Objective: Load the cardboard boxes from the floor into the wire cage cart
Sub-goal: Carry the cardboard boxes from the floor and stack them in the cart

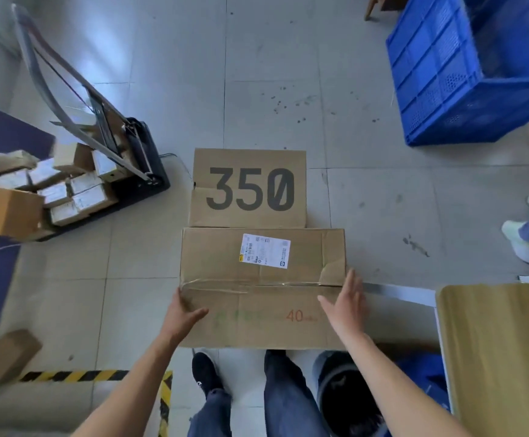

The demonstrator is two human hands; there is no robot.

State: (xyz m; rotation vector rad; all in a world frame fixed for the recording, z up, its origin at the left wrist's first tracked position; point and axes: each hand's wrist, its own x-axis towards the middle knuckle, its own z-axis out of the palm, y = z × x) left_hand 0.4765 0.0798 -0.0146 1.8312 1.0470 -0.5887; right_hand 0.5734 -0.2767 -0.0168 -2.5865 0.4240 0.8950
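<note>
While flanking the taped box (261,288) for lifting, spreading left hand (182,313) and right hand (346,299), fingers (353,283) apart, unclamped.

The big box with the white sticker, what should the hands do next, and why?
Probably press both palms in on its sides. The left hand is at the box left edge, the right hand open at the right edge, neither gripping yet.

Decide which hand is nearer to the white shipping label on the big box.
Right. The right hand lies just below-right of the shipping label; the left hand grips the far left edge.
</note>
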